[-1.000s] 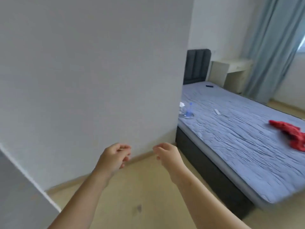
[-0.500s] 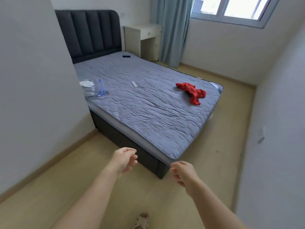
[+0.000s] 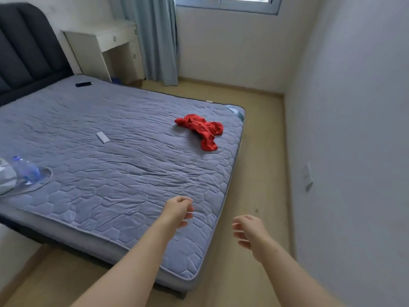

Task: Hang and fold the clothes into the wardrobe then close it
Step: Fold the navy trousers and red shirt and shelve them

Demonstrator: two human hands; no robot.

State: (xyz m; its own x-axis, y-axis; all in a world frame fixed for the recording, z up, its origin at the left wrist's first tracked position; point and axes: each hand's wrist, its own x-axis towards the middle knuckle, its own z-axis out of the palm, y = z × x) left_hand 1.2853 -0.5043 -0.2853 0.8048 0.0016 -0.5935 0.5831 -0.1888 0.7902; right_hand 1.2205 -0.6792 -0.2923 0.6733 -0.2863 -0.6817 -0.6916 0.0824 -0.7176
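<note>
One crumpled red garment (image 3: 202,130) lies on the bed (image 3: 110,191) near its far right corner, well apart from two empty hands: left grip (image 3: 178,210) and right grip (image 3: 247,231) loosely curled, fingers apart. One plastic bottle (image 3: 24,168), one white slab (image 3: 103,137) and one dark slab (image 3: 83,84) also lie there.
</note>
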